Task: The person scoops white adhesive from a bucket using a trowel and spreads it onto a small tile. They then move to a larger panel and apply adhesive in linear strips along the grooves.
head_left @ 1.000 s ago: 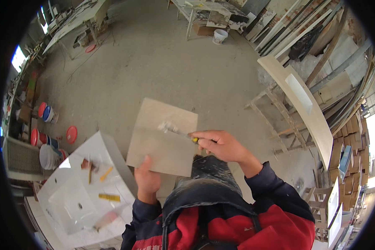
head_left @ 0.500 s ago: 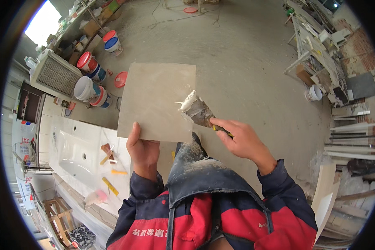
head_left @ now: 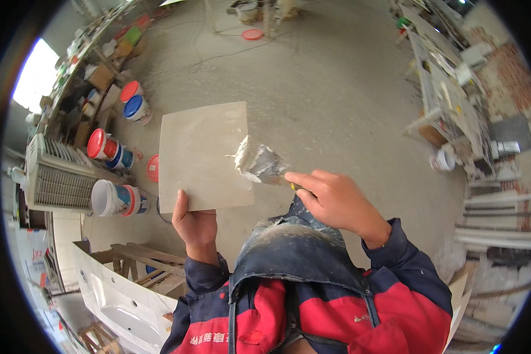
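Note:
My left hand [head_left: 196, 227] grips the lower edge of a flat beige board [head_left: 203, 156], thumb on its face and fingers behind it. In my right hand [head_left: 336, 200] is a putty knife [head_left: 271, 165], its black and yellow handle mostly covered by my fingers and the index finger laid along it. White putty [head_left: 242, 154] sits on the blade's front edge, which overlaps the right edge of the board. Whether blade and board touch, I cannot tell. Small smears mark the board near its right edge.
Several paint buckets [head_left: 113, 197] and a beige air cooler [head_left: 62, 177] stand at the left. A white washbasin top [head_left: 124, 304] lies at lower left beside a wooden frame [head_left: 150, 259]. On the right are a cluttered bench [head_left: 448, 88], a small bucket [head_left: 442, 160] and stacked white strips [head_left: 495, 218].
My view has shifted, with the washbasin top now lower and the wooden frame beside it exposed. Board and putty knife sit further left in view, and the blade looks more turned toward the board.

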`<action>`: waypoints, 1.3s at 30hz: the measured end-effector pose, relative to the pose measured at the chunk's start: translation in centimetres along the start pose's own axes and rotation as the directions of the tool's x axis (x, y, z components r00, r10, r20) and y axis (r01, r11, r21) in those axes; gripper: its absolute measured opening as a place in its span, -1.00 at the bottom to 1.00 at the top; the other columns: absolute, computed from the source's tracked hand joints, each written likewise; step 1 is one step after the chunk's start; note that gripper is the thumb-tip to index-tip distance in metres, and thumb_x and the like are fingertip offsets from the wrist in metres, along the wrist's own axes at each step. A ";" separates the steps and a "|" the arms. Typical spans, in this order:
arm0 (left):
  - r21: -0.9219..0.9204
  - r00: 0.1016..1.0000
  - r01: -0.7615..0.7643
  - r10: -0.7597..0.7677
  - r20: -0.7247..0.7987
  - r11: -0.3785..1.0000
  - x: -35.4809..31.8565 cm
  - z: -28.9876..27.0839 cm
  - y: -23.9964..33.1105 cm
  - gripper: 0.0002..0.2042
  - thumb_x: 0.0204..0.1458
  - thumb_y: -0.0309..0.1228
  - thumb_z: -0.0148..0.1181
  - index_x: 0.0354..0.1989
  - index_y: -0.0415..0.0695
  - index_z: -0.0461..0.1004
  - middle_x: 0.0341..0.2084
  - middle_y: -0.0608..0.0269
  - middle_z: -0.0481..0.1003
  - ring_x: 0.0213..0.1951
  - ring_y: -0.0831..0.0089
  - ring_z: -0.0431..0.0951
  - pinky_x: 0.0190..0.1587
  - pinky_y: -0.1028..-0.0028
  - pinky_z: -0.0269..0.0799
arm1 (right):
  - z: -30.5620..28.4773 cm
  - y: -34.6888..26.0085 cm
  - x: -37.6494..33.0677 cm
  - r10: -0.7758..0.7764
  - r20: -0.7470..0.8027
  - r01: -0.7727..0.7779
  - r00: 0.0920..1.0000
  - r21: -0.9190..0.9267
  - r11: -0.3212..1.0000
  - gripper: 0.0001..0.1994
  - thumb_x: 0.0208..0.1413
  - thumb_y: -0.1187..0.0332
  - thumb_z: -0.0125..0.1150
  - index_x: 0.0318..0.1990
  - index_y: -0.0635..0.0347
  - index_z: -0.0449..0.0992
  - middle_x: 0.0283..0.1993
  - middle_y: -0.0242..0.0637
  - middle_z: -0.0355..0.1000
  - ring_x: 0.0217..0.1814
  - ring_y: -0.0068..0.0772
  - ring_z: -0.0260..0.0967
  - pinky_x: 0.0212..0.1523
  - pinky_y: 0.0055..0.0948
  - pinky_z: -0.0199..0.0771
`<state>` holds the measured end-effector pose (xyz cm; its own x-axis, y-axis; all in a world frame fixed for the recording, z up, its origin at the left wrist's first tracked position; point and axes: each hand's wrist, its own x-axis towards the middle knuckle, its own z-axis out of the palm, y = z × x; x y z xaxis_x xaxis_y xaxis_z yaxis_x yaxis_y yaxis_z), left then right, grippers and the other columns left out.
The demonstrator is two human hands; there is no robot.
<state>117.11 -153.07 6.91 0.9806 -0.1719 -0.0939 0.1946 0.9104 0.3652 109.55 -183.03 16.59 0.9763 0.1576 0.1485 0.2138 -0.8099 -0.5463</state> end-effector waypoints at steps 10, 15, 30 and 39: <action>0.365 0.841 -0.455 0.527 -0.124 0.812 16.5 3.7 -0.7 -0.70 0.32 -0.39 0.01 0.16 -0.21 0.46 0.09 0.14 0.55 0.17 0.27 0.52 0.22 0.25 0.44 | 3.2 7.8 22.4 -0.122 0.101 0.088 0.987 0.293 0.952 -0.67 0.16 0.40 0.22 0.09 0.07 0.61 -0.27 -0.09 0.56 -0.26 0.01 0.53 -0.26 -0.16 0.54; 0.863 0.636 -0.428 0.768 0.076 0.269 21.2 2.2 1.5 -0.58 0.20 -0.56 0.15 0.26 -0.21 0.35 0.17 0.10 0.46 0.19 0.27 0.48 0.18 0.29 0.47 | 4.6 8.9 36.3 -0.302 0.152 0.208 0.941 0.443 0.872 -0.66 0.17 0.39 0.21 0.11 0.09 0.59 -0.14 -0.02 0.59 -0.15 0.04 0.56 -0.15 -0.18 0.56; 0.285 0.691 -0.495 0.571 -0.443 0.821 46.2 -4.6 15.2 -0.59 0.20 -0.43 0.11 0.24 -0.20 0.38 0.11 0.11 0.52 0.15 0.19 0.53 0.24 0.14 0.42 | 17.3 6.7 73.7 -0.529 0.126 0.456 0.839 0.366 0.811 -0.61 0.14 0.36 0.26 0.15 0.08 0.57 -0.19 -0.09 0.58 -0.21 0.01 0.55 -0.18 -0.17 0.56; 0.013 0.712 -0.565 0.495 -0.498 0.825 64.2 -7.2 27.5 -0.58 0.23 -0.41 0.03 0.26 -0.23 0.35 0.18 0.08 0.49 0.19 0.11 0.51 0.29 0.07 0.40 | 23.0 4.7 95.0 -0.769 0.173 0.708 0.615 0.306 0.636 -0.55 0.06 0.51 0.27 0.15 -0.06 0.54 -0.31 -0.22 0.45 -0.32 -0.06 0.52 -0.35 -0.20 0.57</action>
<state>185.21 -136.35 4.31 0.7835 0.5155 -0.3471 -0.3929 0.8436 0.3660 204.13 -158.87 9.23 0.4423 0.8177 0.3685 0.8380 -0.2304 -0.4946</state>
